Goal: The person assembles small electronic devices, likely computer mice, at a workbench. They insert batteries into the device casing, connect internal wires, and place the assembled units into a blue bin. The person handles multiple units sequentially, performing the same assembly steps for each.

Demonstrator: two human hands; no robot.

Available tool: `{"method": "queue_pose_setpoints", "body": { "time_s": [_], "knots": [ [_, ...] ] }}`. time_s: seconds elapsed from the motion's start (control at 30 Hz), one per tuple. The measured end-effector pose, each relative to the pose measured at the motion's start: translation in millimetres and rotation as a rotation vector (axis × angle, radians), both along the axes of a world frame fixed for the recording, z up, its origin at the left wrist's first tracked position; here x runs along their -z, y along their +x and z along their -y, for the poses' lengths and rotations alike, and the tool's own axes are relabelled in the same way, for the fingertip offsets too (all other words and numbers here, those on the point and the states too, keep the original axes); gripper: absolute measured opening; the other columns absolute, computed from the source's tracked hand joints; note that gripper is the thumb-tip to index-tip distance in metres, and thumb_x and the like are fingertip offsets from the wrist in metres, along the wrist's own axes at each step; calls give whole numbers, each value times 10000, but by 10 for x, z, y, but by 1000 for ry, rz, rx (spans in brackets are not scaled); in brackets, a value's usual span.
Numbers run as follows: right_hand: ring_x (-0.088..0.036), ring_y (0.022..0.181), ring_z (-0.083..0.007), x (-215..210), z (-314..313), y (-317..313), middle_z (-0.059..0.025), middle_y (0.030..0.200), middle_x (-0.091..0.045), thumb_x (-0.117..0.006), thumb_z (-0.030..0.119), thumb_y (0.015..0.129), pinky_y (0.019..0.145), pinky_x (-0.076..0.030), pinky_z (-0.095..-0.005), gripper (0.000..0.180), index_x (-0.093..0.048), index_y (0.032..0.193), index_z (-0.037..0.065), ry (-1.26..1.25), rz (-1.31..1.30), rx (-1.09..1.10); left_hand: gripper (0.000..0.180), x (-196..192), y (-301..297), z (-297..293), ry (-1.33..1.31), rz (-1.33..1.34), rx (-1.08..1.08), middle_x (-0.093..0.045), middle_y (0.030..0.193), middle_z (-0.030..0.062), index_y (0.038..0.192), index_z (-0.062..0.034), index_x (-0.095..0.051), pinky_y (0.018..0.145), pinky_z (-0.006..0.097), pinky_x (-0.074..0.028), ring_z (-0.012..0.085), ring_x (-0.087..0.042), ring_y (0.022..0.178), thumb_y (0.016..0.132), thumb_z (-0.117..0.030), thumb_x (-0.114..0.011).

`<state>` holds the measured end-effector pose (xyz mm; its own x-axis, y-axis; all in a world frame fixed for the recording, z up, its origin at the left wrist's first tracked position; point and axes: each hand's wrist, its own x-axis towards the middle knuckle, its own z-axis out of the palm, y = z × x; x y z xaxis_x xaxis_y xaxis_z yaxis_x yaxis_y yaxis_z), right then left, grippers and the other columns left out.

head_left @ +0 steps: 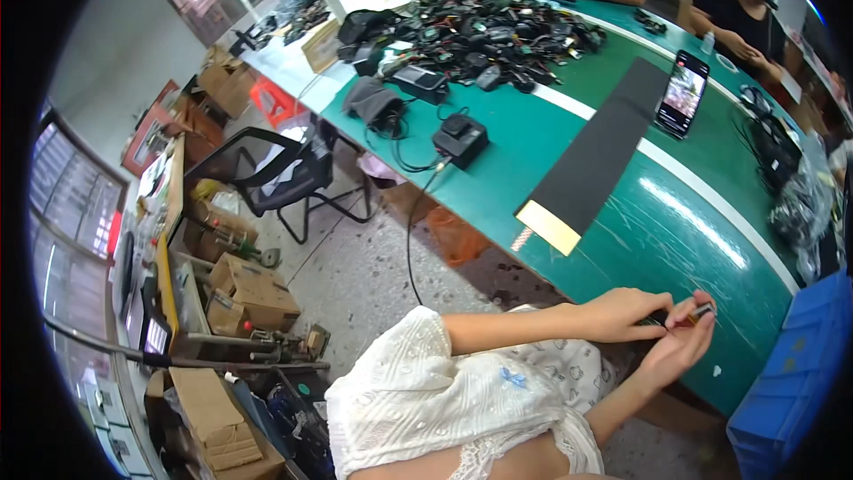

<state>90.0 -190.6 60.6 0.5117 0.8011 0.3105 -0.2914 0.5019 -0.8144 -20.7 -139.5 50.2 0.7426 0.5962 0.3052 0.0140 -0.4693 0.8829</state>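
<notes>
Both of my hands are together over the near edge of the green table [498, 204]. Between them is a small dark part with a shiny end [704, 310]; its exact kind is too small to tell. My left hand [622, 314] has its fingers closed on the black end of this part. Thumb and fingers of my right hand [680, 347] pinch the shiny end, where a reddish patch shows. A long black mat [595, 138] with a pale yellow strip [551, 227] at its near end lies just beyond my hands.
Toward the back lies a big heap of black electronic parts [480, 36]. A phone [683, 96] leans beside the mat, and a black box with a cable [460, 140] sits left of it. Blue bin [791, 373] at right; chair [275, 169] at left. Two people sit across.
</notes>
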Motion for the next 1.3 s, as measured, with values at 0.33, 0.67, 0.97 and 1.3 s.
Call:
{"method": "queue_pose_setpoints", "body": {
  "time_s": [0.33,0.67,0.97,1.3],
  "knots": [
    [-392,580,-86,-7,-46,3,-26,662,-438,-379,282,934,484,-291,-208,344,-497,969,-39,2,-52,-17,256,10,9,-104,-60,-76,2,-610,808,167,984,-55,-504,620,375,-456,357,-595,736,814,-227,-585],
    [-404,603,-40,-66,-3,179,21,661,-443,-435,238,923,531,-339,-183,236,-551,960,36,41,-83,-148,275,225,166,-123,-117,-39,40,-553,966,64,1084,39,-500,721,238,-418,116,-511,830,828,-40,-564],
    [-395,605,-59,-87,153,310,23,669,-428,-420,254,937,555,-344,-195,289,-543,1024,8,85,-39,-106,290,15,345,73,-169,-121,6,-555,973,72,1090,59,-481,677,231,-407,116,-510,818,825,-42,-542],
    [-553,813,-137,-31,159,188,-142,972,-586,-464,239,900,734,-441,-259,356,-503,1055,-78,-91,97,-68,355,98,174,-37,4,-87,23,-627,861,155,1091,-61,-511,625,388,-475,320,-616,770,813,-265,-599]
  ]
}}
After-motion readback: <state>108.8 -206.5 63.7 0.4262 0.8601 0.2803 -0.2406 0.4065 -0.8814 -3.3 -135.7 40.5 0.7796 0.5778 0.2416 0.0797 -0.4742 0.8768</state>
